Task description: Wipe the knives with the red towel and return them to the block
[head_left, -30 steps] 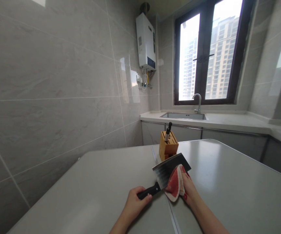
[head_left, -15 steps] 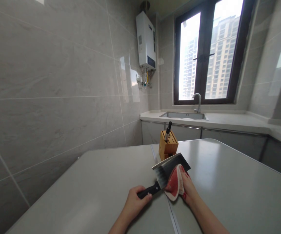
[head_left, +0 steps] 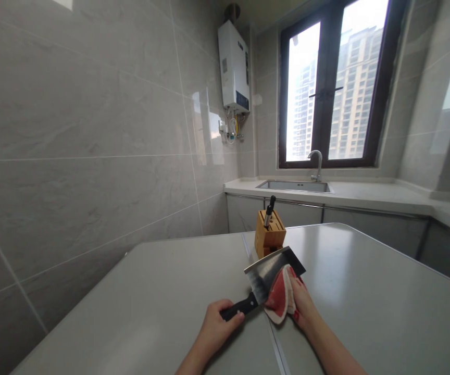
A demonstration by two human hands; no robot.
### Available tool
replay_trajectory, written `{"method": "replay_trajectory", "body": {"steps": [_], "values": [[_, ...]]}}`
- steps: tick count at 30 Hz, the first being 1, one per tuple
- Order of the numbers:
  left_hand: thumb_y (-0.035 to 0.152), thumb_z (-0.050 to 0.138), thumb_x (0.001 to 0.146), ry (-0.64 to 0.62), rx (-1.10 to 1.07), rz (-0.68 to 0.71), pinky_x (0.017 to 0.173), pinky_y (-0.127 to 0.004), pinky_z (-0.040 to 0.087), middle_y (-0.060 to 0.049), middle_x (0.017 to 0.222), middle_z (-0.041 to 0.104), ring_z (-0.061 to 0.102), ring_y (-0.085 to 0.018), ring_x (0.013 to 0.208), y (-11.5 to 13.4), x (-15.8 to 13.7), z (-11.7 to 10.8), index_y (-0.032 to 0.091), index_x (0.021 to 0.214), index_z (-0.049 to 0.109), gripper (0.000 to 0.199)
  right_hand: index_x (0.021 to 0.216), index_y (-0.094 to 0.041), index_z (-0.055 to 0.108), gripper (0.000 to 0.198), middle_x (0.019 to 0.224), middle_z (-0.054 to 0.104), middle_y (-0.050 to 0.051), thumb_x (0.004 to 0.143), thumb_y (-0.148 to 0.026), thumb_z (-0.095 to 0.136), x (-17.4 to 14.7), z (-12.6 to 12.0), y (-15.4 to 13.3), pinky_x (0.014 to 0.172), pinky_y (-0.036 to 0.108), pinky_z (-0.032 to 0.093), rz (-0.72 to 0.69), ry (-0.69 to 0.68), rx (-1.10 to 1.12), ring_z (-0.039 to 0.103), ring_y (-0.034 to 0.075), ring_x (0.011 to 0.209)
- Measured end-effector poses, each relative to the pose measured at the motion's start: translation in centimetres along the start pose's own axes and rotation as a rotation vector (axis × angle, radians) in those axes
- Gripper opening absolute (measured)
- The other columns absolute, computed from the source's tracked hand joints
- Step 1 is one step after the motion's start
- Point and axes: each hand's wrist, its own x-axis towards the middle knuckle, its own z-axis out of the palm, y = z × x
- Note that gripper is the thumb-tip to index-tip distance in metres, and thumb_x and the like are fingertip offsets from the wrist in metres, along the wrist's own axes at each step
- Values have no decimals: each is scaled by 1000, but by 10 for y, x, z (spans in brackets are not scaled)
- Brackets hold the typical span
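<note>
My left hand (head_left: 222, 322) is closed around the black handle of a cleaver (head_left: 266, 270), its broad steel blade tilted up and pointing away to the right. A red and white cloth (head_left: 278, 295) is bunched in my right hand (head_left: 302, 297) and lies against the lower part of the blade. Some of my right fingers are hidden behind the cloth. Just beyond the blade stands a wooden knife block (head_left: 269, 233), with black-handled tools (head_left: 270, 209) sticking out of its top.
The pale table (head_left: 162, 291) has a seam strip running down its middle. Behind it is a counter (head_left: 373, 190) with a steel sink (head_left: 293, 185) and a tap (head_left: 319, 164) under a window. A water heater (head_left: 233, 67) hangs on the tiled wall.
Both hands, the cleaver and the cloth keep almost the same place. The reflection on the blade has changed slightly, and the whole view has shifted a few pixels.
</note>
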Motion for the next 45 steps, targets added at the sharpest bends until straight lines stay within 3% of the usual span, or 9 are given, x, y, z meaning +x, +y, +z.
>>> {"method": "replay_trajectory", "body": {"steps": [17,20,28,45], "values": [[42,61,72,3,29,18,55,-23,34,-2,61,54,46,-15,60,1,0,0,9,69,67,34,84,-19,59,40,65,71,1,61,-47,76,-5,4,-4,63,30,58,76,-29,43,69,20,63],[43,61,71,5,18,5,55,-22,33,-2,60,54,47,-15,60,1,0,-1,10,69,67,33,80,-19,60,39,64,70,1,59,-47,77,-11,7,-6,59,28,56,61,-9,-5,68,18,58],[43,63,70,-6,-27,4,53,-22,31,-1,59,53,46,-14,59,-1,-1,1,10,68,66,34,77,-17,63,33,64,69,0,62,-42,76,-18,13,-1,55,23,52,1,-177,-135,66,16,59],[45,63,71,-6,-16,-6,54,-22,33,-2,62,58,48,-15,60,-3,-1,1,9,72,68,36,75,-17,62,32,62,69,1,63,-44,76,-15,12,1,49,22,50,17,-159,-163,64,15,53]]}}
